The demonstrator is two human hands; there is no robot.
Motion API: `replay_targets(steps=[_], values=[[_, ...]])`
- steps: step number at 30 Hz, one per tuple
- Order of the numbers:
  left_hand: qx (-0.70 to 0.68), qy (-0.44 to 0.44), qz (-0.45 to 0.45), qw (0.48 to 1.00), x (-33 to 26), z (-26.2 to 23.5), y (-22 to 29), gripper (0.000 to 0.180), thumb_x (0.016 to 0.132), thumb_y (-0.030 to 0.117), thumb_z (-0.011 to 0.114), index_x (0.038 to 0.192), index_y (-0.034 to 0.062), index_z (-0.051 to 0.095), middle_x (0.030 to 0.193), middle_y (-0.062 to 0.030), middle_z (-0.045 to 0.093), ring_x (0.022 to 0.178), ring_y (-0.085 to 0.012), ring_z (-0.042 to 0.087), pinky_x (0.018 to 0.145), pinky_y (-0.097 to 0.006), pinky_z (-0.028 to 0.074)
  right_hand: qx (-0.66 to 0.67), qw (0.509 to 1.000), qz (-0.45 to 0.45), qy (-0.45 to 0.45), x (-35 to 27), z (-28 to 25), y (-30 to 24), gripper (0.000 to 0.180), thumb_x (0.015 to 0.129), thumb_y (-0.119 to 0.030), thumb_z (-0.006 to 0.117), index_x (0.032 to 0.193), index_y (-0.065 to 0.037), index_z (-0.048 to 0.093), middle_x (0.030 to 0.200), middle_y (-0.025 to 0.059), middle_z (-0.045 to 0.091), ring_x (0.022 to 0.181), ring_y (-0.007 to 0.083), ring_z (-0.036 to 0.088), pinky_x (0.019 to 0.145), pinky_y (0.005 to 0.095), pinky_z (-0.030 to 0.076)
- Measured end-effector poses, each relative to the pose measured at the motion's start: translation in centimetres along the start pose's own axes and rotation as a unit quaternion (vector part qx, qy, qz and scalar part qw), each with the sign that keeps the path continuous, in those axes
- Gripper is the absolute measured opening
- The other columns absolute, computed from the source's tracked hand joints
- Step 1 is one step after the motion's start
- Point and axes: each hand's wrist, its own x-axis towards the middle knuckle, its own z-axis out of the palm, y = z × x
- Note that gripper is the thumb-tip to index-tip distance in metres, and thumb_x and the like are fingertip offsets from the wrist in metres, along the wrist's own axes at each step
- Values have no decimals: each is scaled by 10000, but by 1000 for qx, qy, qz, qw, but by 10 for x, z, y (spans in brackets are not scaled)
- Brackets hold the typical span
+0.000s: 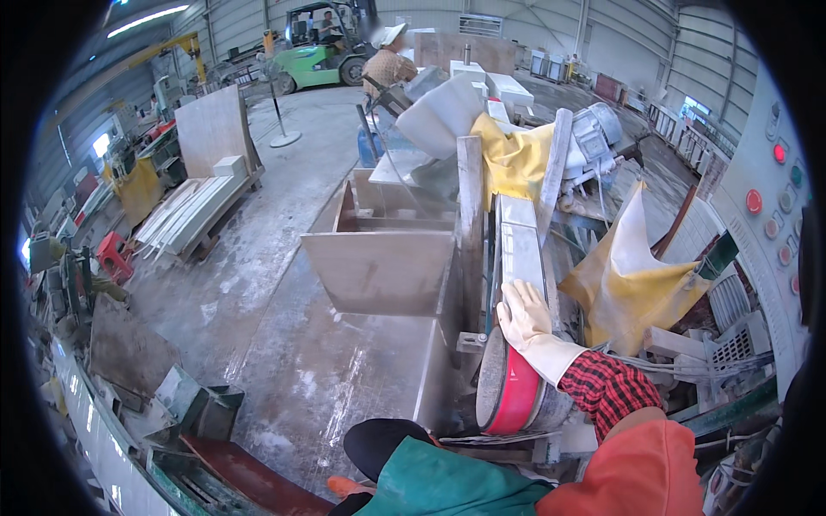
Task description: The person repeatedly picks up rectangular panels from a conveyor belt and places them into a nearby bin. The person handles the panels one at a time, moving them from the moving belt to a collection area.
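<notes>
My right hand (527, 320), in a cream rubber glove with a checked cuff above it, lies with its fingers stretched out on the near end of a long pale strip (521, 249). The strip runs away from me along a narrow machine, between two upright boards (471, 224). Just below the glove is the machine's rounded end, with a red band (514, 394) around it. A yellow cloth (514, 156) hangs across the strip's far end. My left hand is not in view.
Left of the machine stands an open box of panels (379, 271). A control panel (761, 206) with buttons and a yellow-and-white draped sheet (632, 271) are on the right. Farther off are a stooping person (391, 69), a green forklift (314, 64) and stacked pale slabs (194, 211).
</notes>
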Motion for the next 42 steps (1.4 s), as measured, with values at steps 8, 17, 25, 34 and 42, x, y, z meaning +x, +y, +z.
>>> replay_targets(steps=[8,17,25,34,42], values=[[-28,17,5,999,-6,-2,0,397,1061,291,525,1352,38,623,1433,-248,559,1394,-397,454,1187,-465,336,-17,1000,-8,22,-8,1,-2,308,873,-158,632,1149,-25,603,1083,168,612,1019,385,581,916,481,469],[-38,35,21,998,-5,-1,0,379,1063,264,512,1341,33,625,1404,-257,576,1374,-414,468,1173,-481,347,-16,999,-6,29,-16,-4,-7,280,866,-159,637,1115,-33,615,1046,151,608,1011,369,585,921,471,471],[-22,46,49,998,-4,10,-19,374,1062,265,509,1331,35,631,1384,-259,591,1361,-423,481,1169,-487,353,-18,1000,12,19,-25,1,-9,273,873,-231,640,1097,-78,611,1057,111,590,1066,321,553,997,451,424],[-29,62,54,996,-5,13,-20,365,1058,268,520,1310,38,651,1369,-251,606,1354,-419,489,1167,-484,361,-11,1000,-2,24,-30,-12,-17,260,864,-173,634,1088,-47,600,1038,148,600,1016,368,573,921,476,463],[-40,45,53,997,-6,10,-20,374,1064,265,509,1337,42,635,1388,-247,595,1368,-412,477,1173,-479,349,3,999,-14,41,-36,-17,-23,264,848,-151,643,1088,-48,604,1017,142,598,994,366,581,915,477,466]])
